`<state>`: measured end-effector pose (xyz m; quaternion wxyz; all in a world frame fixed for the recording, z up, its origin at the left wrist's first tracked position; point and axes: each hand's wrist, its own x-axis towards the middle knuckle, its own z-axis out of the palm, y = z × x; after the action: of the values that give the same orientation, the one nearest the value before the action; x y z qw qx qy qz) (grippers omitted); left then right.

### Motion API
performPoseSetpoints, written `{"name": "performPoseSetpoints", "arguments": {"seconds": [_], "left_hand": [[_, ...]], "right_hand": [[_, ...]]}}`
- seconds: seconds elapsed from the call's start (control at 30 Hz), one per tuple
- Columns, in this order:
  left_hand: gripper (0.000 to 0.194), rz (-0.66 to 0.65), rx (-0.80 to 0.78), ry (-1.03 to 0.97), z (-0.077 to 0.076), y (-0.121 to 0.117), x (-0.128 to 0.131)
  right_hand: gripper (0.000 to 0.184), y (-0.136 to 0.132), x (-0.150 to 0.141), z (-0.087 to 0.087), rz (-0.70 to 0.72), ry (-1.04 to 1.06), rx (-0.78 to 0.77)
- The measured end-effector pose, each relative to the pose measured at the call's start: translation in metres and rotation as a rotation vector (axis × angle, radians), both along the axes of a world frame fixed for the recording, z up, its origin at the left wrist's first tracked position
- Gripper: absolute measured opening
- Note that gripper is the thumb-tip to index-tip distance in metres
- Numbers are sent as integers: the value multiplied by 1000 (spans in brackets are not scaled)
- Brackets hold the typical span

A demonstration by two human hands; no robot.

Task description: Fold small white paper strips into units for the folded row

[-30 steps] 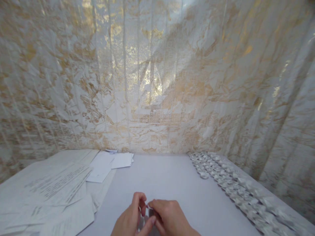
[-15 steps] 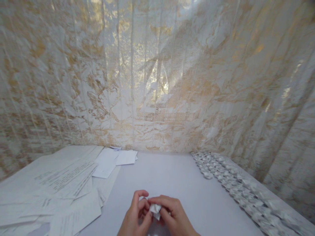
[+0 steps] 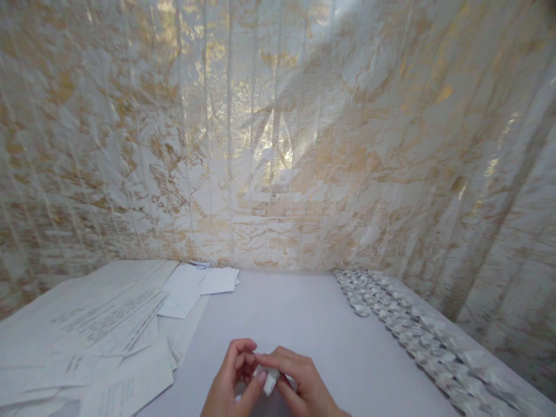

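A small piece of folded white paper [image 3: 271, 382] is pinched between my two hands near the bottom centre of the head view. My left hand [image 3: 234, 376] has its fingers curled, with the thumb pressed on the paper's left side. From the right, my right hand [image 3: 299, 379] grips the same piece, its index finger stretched over the top and its thumb below. The fingers cover much of the paper, so its full shape is hidden.
On the left lie overlapping printed sheets [image 3: 108, 324], with blank white paper pieces [image 3: 182, 289] behind them. Rows of small folded paper pieces [image 3: 403, 324] run along the table's [image 3: 278, 313] right side. A gold-patterned curtain [image 3: 278, 145] hangs behind.
My right index finger has moved further over the top of the folded paper, which now shows less and is tilted differently. The whole view has shifted slightly.
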<state>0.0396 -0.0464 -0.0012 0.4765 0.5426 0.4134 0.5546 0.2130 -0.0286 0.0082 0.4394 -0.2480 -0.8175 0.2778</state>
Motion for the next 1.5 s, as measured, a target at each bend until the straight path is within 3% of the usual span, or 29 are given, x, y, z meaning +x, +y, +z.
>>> {"name": "performPoseSetpoints", "arguments": {"seconds": [0.13,0.2,0.3,0.5,0.7,0.77,0.83,0.87,0.97,1.07,1.23,1.5], "left_hand": [[33,18,5,50,4,1,-4],[30,-10,11,85,7,0,-5],[24,-49,54,172,14,-2,-7],[28,-118,115,353,22,-4,-10],[38,-122,48,361,17,0,-10],[44,-156,7,350,16,1,-11],[49,-175,-23,334,16,3,-12],[51,-179,-31,328,16,3,-12],[54,-186,-40,334,18,3,-13],[54,-175,-40,350,19,2,-13],[49,-194,-29,326,19,2,-12],[38,-216,-20,327,17,4,-11]], "right_hand": [[51,-2,-1,0,-20,90,-202],[43,-2,-2,1,-39,150,-308],[27,-1,-3,7,-100,160,-338],[57,-2,-6,16,-182,216,-404],[54,-1,-6,7,-177,266,-493],[39,-2,-4,7,-150,242,-406],[18,-4,-2,10,-126,159,-177],[17,-4,0,12,-118,92,-52],[44,-6,3,17,-126,-115,161],[51,-6,5,18,-161,-198,206],[37,-4,5,18,-167,-212,220],[32,-2,6,15,-144,-209,229]]}}
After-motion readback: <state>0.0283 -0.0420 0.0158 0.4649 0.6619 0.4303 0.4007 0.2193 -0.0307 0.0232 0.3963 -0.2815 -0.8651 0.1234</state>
